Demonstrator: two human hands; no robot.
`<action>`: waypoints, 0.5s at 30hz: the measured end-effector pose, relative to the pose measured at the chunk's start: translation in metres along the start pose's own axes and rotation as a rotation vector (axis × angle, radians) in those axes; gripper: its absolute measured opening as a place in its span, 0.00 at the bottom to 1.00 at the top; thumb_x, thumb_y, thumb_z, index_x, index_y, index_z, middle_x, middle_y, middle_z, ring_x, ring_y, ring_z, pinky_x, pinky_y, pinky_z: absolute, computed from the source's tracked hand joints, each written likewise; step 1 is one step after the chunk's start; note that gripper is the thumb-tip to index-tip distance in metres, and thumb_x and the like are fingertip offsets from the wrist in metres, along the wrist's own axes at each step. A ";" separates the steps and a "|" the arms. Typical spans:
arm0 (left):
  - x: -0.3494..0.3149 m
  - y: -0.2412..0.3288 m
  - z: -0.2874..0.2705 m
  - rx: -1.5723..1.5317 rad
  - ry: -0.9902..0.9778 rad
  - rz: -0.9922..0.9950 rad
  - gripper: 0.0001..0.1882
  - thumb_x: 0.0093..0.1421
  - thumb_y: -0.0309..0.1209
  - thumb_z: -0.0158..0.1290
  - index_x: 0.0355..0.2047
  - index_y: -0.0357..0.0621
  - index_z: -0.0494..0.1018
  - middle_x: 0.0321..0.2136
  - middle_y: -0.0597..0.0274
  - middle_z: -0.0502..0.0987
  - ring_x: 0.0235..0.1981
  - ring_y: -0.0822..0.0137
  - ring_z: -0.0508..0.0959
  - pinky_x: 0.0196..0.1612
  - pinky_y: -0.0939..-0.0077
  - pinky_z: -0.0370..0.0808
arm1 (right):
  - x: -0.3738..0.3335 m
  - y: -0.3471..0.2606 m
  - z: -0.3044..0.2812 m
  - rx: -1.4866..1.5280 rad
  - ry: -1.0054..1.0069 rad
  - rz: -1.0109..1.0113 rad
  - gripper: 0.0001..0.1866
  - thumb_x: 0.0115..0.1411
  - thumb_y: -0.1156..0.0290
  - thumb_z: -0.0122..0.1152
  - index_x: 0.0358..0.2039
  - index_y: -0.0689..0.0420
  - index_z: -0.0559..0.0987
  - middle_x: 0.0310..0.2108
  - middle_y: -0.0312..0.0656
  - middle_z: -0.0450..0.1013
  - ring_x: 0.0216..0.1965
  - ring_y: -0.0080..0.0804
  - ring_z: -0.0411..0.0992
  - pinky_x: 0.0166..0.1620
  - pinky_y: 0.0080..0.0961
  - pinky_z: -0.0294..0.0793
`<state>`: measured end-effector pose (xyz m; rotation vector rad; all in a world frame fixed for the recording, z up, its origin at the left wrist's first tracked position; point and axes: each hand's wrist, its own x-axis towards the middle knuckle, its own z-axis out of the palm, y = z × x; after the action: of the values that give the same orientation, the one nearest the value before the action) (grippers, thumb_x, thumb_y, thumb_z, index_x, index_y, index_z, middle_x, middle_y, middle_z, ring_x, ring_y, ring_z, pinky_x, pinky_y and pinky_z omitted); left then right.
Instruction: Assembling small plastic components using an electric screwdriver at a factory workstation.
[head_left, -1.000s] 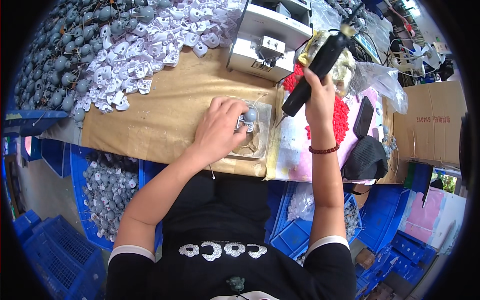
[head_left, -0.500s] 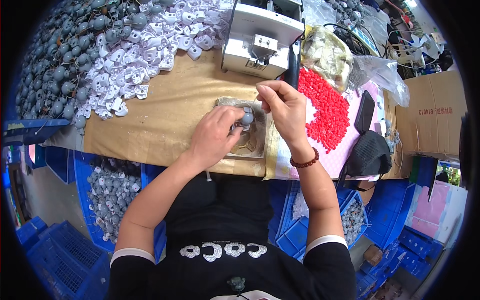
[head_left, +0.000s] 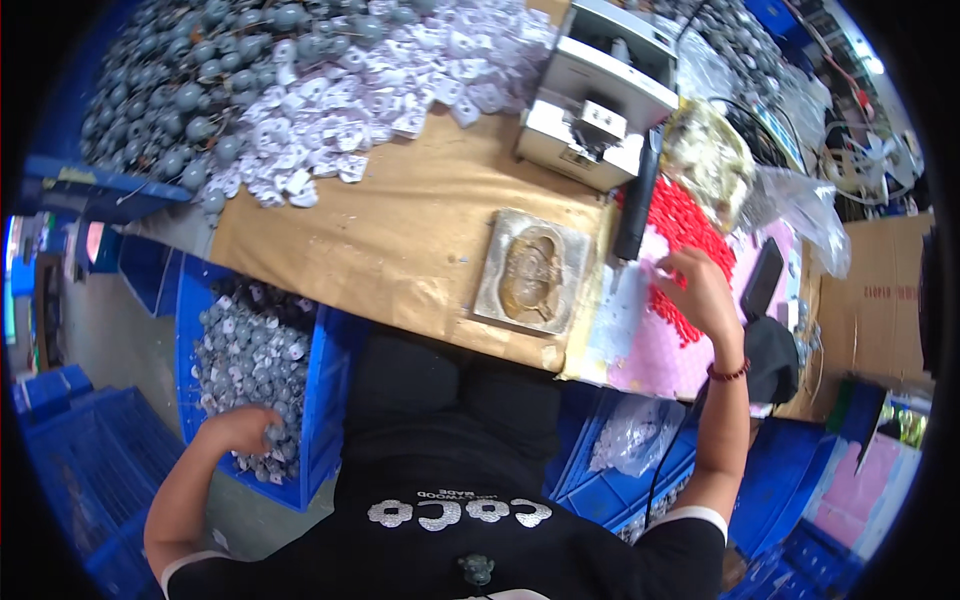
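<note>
Fingers of the left hand [head_left: 237,430]: curled in low at the near end of the blue crate [head_left: 322,385], right by a grey ball. I can't tell if they are pinching one.
Fingers of the right hand [head_left: 705,290]: bent, thumb side close to the red bits [head_left: 690,225]. I can't tell if something tiny is pinched there.
Grey balls with white parts [head_left: 250,365]: piled up in the crate, on the person's left, lower than the counter [head_left: 400,225].
Red bits: spread out on the right side of the counter.
Black driver [head_left: 640,200]: beside the white machine [head_left: 570,150], with no hand on it.
Metal block [head_left: 495,295]: on the counter, with a hollow in its top and no hand touching it.
Step now: looks like one ball being put down or picked up; I can't say which.
Next move: calls for minding just one ball at the crate, I think, and a light pinch for any red bit.
</note>
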<state>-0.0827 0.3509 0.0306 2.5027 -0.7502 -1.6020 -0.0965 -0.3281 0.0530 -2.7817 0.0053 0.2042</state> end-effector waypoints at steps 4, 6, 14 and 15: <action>0.013 0.006 -0.025 -0.028 0.041 -0.029 0.10 0.53 0.26 0.55 0.38 0.42 0.75 0.34 0.47 0.77 0.41 0.45 0.78 0.46 0.55 0.75 | -0.008 0.001 0.006 -0.088 -0.069 -0.038 0.09 0.52 0.71 0.67 0.34 0.58 0.82 0.32 0.45 0.75 0.41 0.47 0.73 0.44 0.41 0.74; 0.034 0.038 -0.076 -0.010 0.433 0.027 0.11 0.54 0.25 0.55 0.39 0.42 0.75 0.37 0.50 0.76 0.43 0.47 0.76 0.46 0.57 0.74 | -0.009 0.003 0.007 -0.141 -0.081 -0.043 0.09 0.51 0.72 0.66 0.34 0.58 0.82 0.32 0.45 0.75 0.41 0.47 0.72 0.45 0.41 0.74; 0.145 0.052 -0.182 0.634 1.249 0.188 0.16 0.54 0.27 0.51 0.44 0.48 0.76 0.44 0.59 0.74 0.50 0.54 0.73 0.48 0.62 0.73 | -0.009 0.012 0.028 -0.116 0.003 -0.067 0.06 0.48 0.79 0.64 0.29 0.60 0.81 0.30 0.45 0.76 0.38 0.45 0.73 0.42 0.38 0.75; 0.148 0.054 -0.187 0.650 1.202 0.170 0.16 0.55 0.28 0.49 0.44 0.48 0.76 0.45 0.59 0.74 0.50 0.55 0.73 0.48 0.63 0.73 | -0.010 0.013 0.028 -0.117 0.005 -0.067 0.06 0.48 0.79 0.64 0.29 0.60 0.81 0.30 0.45 0.77 0.38 0.45 0.73 0.42 0.38 0.75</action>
<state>0.1102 0.2024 0.0084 2.9380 -1.2499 0.4044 -0.1110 -0.3306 0.0242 -2.8935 -0.1013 0.1859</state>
